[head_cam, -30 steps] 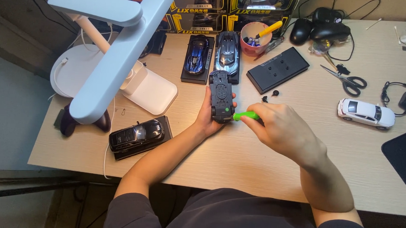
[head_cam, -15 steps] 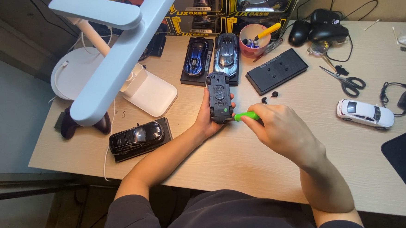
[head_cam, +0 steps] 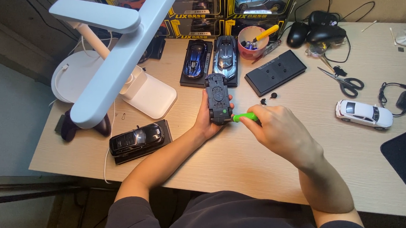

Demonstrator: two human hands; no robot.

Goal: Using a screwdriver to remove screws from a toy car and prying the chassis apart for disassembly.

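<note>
Your left hand [head_cam: 207,121] grips an upturned black toy car [head_cam: 218,98] mid-counter [head_cam: 255,167] while your right hand [head_cam: 276,131] pinches a green screwdriver [head_cam: 245,116] against its underside, loose black screws [head_cam: 268,97] at one o'clock, chassis unopened.

A dark model car [head_cam: 218,99] is turned belly-up, its black underside with moulded panels and wheels facing the ceiling, lengthwise toward the far edge of the tabletop, held just above the wood near the middle. A screwdriver with a bright green handle [head_cam: 245,117] lies nearly level, its tip meeting the near end of the car's underside from the right.
</note>
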